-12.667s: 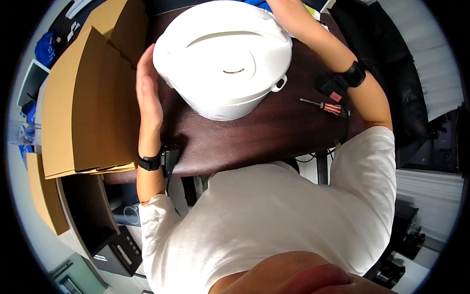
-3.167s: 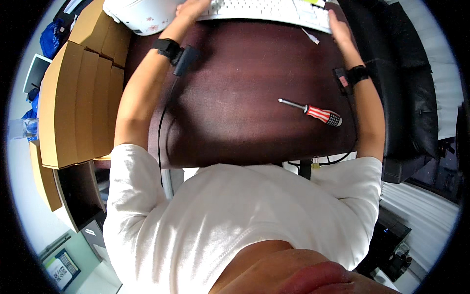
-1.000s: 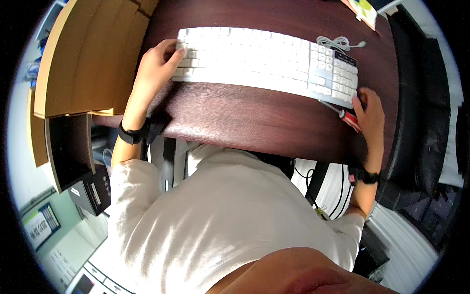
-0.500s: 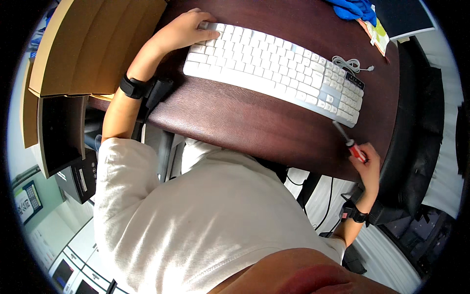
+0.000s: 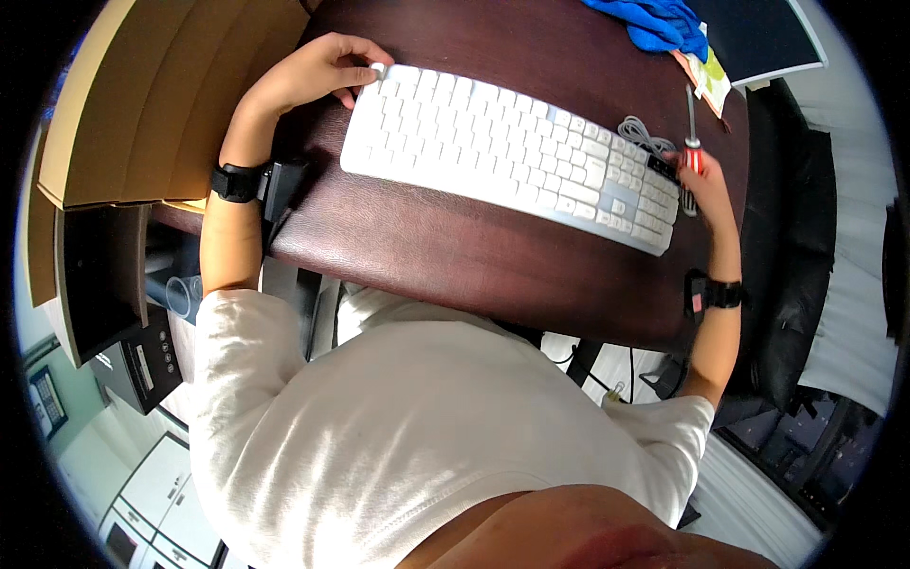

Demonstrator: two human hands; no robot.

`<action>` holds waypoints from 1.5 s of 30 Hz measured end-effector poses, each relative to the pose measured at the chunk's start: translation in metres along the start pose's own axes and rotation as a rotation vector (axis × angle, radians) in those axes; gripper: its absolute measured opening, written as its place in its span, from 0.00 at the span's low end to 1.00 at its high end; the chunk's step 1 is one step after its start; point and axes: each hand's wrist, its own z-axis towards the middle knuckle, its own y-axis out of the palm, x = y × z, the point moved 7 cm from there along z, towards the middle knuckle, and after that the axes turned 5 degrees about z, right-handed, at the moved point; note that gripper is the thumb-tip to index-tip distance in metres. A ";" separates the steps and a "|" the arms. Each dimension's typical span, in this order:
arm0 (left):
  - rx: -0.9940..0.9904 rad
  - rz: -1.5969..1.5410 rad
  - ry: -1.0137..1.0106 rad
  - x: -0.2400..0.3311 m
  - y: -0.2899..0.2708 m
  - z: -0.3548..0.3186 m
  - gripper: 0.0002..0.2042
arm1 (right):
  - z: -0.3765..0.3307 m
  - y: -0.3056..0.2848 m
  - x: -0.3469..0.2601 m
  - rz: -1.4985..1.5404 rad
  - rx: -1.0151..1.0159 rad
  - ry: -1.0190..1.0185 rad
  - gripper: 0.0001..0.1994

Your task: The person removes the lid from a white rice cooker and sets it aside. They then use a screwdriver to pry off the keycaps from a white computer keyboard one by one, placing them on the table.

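A white keyboard (image 5: 483, 142) with a pale grey-blue case lies slantwise across the dark brown table (image 5: 427, 232). My left hand (image 5: 308, 74) grips its far left corner, thumb near the top edge and other fingers beside the short side. At the opposite end, my right hand (image 5: 706, 185) is closed around a screwdriver (image 5: 693, 152) with a red and clear handle; its metal shaft points away from me. The fingertips of that hand are at the keyboard's far right edge, by a small dark panel (image 5: 663, 168). Whether they also grip the keyboard is hard to make out.
A grey coiled cable (image 5: 646, 136) sits behind the keyboard's right end. Farther back are a blue cloth (image 5: 659, 24), a colourful packet (image 5: 706, 76) and a dark screen (image 5: 763, 38). Cardboard (image 5: 161, 104) rises at the left; a black padded seat (image 5: 791, 228) stands right of the table.
My right hand has moved away from me to the keyboard's right end, and the screwdriver's shaft has swung round beyond the hand. My left hand has shifted from the keys to the corner.
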 end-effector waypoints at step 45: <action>-0.176 -0.022 -0.021 0.000 0.024 -0.017 0.11 | 0.027 0.262 -0.191 -0.747 -0.493 -0.610 0.16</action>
